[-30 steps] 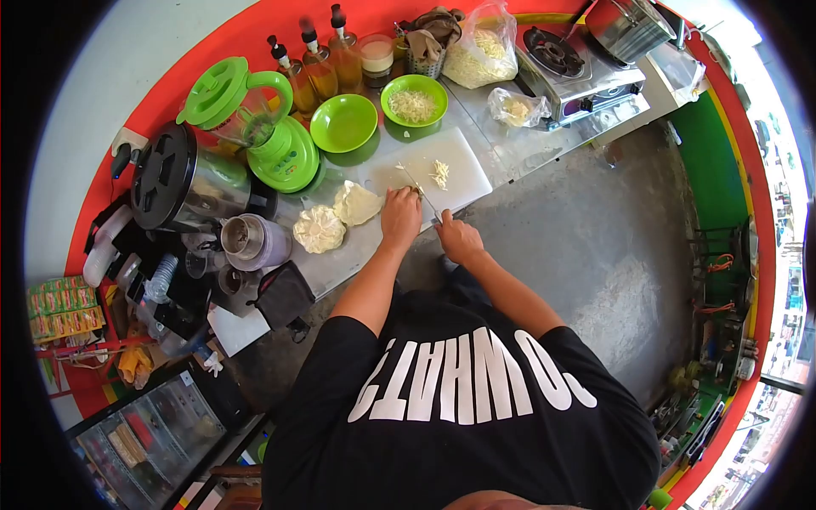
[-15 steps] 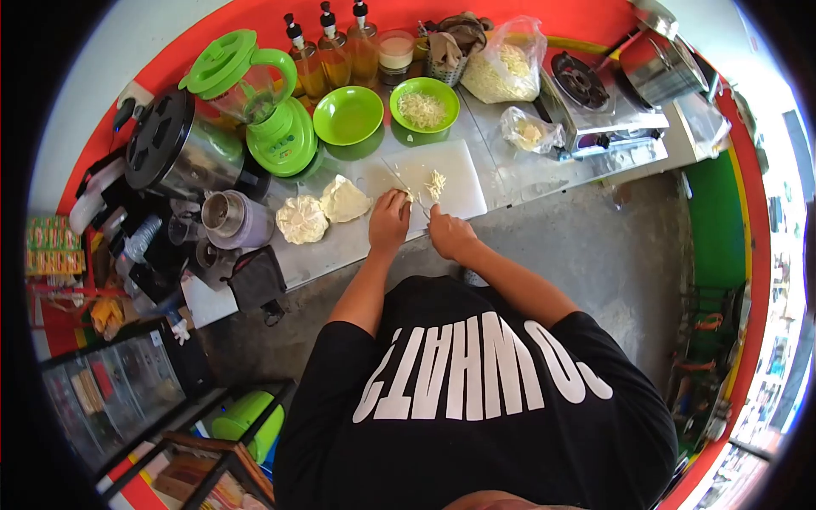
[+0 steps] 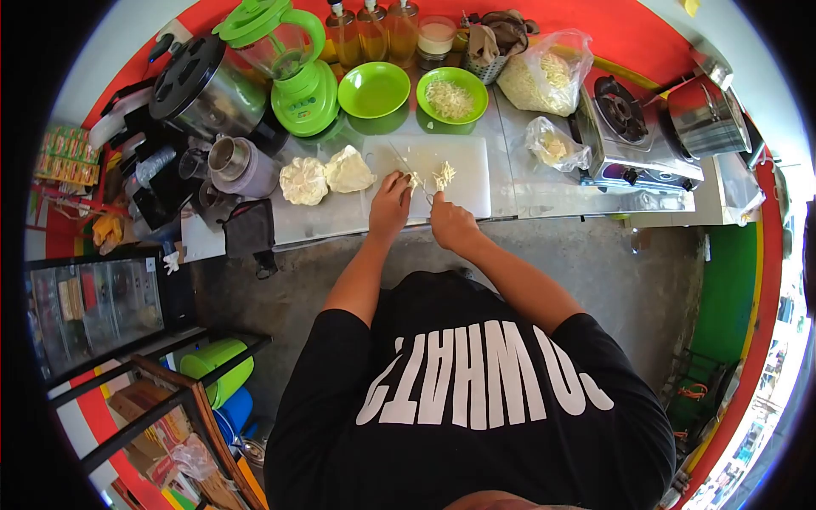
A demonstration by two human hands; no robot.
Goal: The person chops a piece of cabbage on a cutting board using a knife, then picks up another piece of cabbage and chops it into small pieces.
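Observation:
My right hand (image 3: 454, 225) is closed round the handle of a knife (image 3: 411, 172), whose blade points away and to the left over the white cutting board (image 3: 473, 191). My left hand (image 3: 390, 206) has its fingers bent over a small pale cabbage piece (image 3: 415, 181) beside the blade, mostly hidden by the fingertips. A small heap of shredded cabbage (image 3: 444, 175) lies on the board, right of the knife. Left of the board sit two larger pale cabbage pieces, one rounded (image 3: 303, 181) and one cut (image 3: 349, 169).
Behind the board stand a green bowl (image 3: 374, 90) and another green bowl (image 3: 481, 104) holding pale shreds. A green blender (image 3: 304, 102) and several pump bottles (image 3: 372, 38) are farther back. Bags of pale food (image 3: 544, 81) and a gas stove (image 3: 633, 140) are at the right.
The whole view has turned and shifted with my head. Both hands stay at the board, the right still on the knife and the left still on the cabbage piece.

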